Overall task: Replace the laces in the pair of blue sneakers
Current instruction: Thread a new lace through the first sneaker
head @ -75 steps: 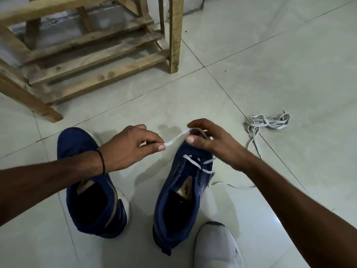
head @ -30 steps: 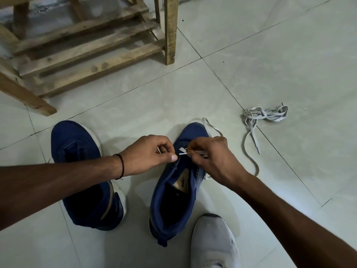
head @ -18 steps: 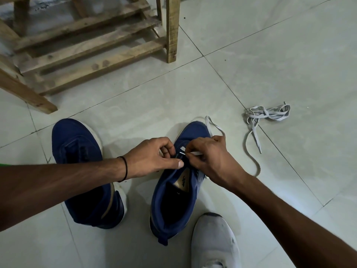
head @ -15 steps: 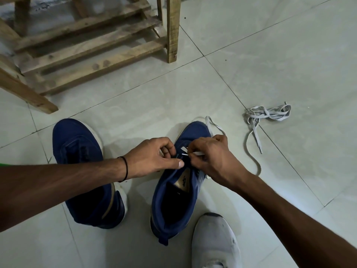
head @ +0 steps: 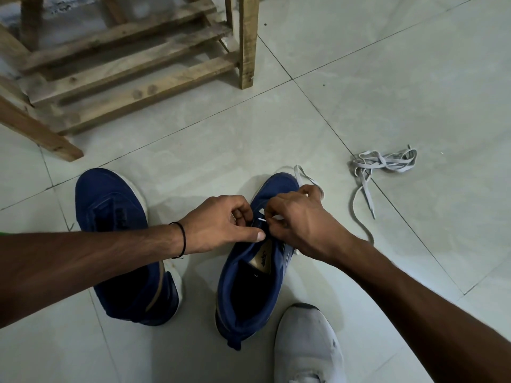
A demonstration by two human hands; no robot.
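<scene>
Wooden slatted rack (head: 143,87) top left, rough timber, legs standing on the floor. Floor (head: 387,87) is pale glossy tile with thin dark grout lines running diagonally. White shoe (head: 307,346) at bottom edge, toe pointing up-frame, dark rim at the toe, small dark scuffs on its right side.

One view is taken from the head, aimed forward and down; left hand (head: 221,225) and right hand (head: 300,221) are seen close, centred.

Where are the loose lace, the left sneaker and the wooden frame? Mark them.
loose lace (head: 383,162): head view, bundled loops.
left sneaker (head: 109,201): head view, toe.
wooden frame (head: 248,42): head view, upright leg.
</scene>
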